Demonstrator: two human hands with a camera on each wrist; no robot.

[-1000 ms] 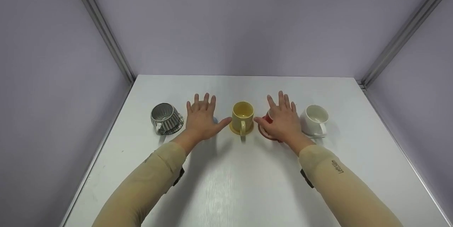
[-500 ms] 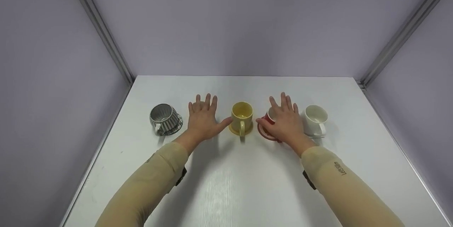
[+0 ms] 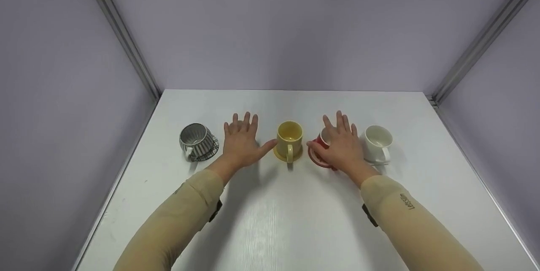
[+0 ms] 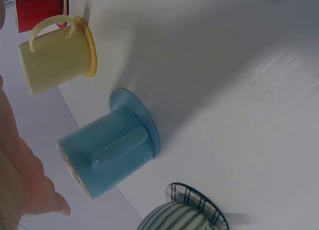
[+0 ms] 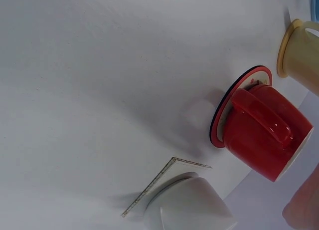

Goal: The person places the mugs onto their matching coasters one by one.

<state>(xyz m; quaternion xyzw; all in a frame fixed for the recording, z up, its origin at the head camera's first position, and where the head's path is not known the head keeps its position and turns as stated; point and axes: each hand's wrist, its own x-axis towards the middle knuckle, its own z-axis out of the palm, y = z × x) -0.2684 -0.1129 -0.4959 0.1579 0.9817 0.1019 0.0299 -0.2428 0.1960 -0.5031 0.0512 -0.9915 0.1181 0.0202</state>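
Observation:
My left hand (image 3: 242, 144) is spread with straight fingers over a blue mug (image 4: 99, 162), which it hides almost wholly in the head view. That mug stands upright on a round blue coaster (image 4: 119, 98). Likewise spread, my right hand (image 3: 341, 146) hovers over a red mug (image 5: 256, 140) on a round red-rimmed coaster (image 5: 218, 125). Neither hand holds anything. Between the two hands stands a yellow mug (image 3: 289, 134) on a yellow coaster (image 4: 91, 53), the left thumb tip close to its side in the head view.
A grey striped mug (image 3: 200, 142) on a plaid coaster (image 4: 178, 194) is at the row's left end. At the right end, a white mug (image 3: 372, 148) stands on a square white coaster (image 5: 149, 195). Purple-grey panels (image 3: 291, 30) border the white table (image 3: 270, 220) at the back and sides.
My right hand has drifted slightly to the right, and a bit more of the red mug shows. The left hand has barely moved; the mugs stay in place.

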